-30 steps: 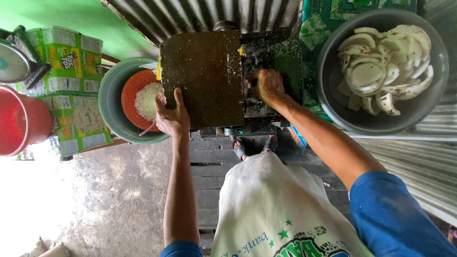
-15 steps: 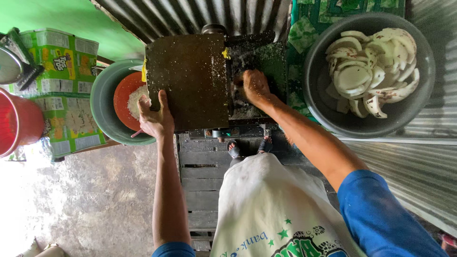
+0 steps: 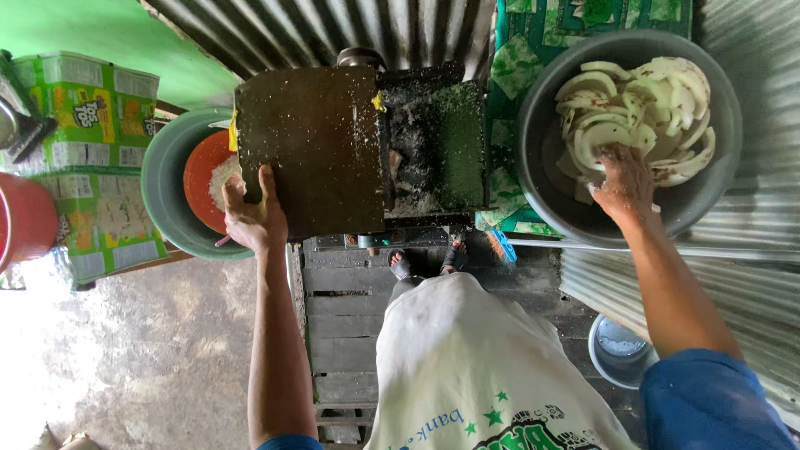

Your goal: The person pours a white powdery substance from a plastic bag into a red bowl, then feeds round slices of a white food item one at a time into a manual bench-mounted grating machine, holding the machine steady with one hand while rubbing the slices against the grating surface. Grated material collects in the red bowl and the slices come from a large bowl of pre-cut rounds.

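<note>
- Coconut slices [image 3: 642, 117], white and curved, lie heaped in a large grey basin [image 3: 533, 158] just to the right of the grating machine [image 3: 358, 150].
- The right hand [image 3: 623, 182] is down in that basin at its near side, fingers curled among the slices; whether they are clamped on one cannot be told, since the fingertips are hidden.
- The left hand [image 3: 254, 218] rests on the near left corner of the grating machine's dark metal cover, fingers spread flat, thumb along the edge, nothing gripped.
- The grating machine stands against a corrugated metal wall [image 3: 333, 25]; its right half is an open trough strewn with white shreds.
- Left of the machine, partly under its cover, sits a green basin [image 3: 162, 196] with an orange bowl [image 3: 200, 179] inside it, holding a small heap of white grated coconut [image 3: 223, 177].
- Further left of the machine are green printed cartons [image 3: 92, 117] and a red bucket [image 3: 25, 221].
- Under the right forearm, near and to the right of the machine, stands a small bluish pail [image 3: 617, 350].
</note>
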`<state>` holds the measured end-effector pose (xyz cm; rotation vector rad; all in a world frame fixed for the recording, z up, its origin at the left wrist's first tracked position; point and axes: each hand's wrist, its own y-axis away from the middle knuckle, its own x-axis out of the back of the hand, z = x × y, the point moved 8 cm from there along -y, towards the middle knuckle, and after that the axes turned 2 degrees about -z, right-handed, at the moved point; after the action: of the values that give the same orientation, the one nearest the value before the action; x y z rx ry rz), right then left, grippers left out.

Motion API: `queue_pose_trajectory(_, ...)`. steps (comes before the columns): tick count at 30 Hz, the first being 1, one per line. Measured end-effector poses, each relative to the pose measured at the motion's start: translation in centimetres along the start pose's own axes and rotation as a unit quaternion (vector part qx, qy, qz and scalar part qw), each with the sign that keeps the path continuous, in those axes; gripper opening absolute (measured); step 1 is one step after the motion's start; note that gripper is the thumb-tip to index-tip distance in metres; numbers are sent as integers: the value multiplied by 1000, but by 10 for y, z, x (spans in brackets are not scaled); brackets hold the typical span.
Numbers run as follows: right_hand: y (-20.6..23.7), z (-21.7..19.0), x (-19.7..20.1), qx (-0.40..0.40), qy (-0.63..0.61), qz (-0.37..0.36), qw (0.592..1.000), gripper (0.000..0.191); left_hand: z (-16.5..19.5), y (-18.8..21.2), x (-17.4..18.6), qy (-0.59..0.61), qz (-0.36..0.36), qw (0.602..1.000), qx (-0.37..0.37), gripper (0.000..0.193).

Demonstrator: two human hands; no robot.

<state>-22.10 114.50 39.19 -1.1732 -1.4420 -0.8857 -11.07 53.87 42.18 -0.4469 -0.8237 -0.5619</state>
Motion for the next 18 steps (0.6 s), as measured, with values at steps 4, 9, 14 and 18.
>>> queue_pose_trajectory(4, 7, 2, -10, 25, 45, 30, 998, 25, -3, -1, -3, 4, -2, 1000, 3, 67)
queue_pose_trajectory(9, -3, 11, -7, -29, -35, -35, 998, 26, -3, 0, -2, 3, -9, 1000, 19, 66)
queue_pose_trajectory(14, -22, 12, -8, -166, -18, -135, 977, 39, 0, -2, 0, -17, -4, 1000, 22, 71)
queue_pose_trajectory(18, -46, 2, -13, -186, 0, -153, 970, 40, 0, -3, 2, -48, -14, 998, 41, 73)
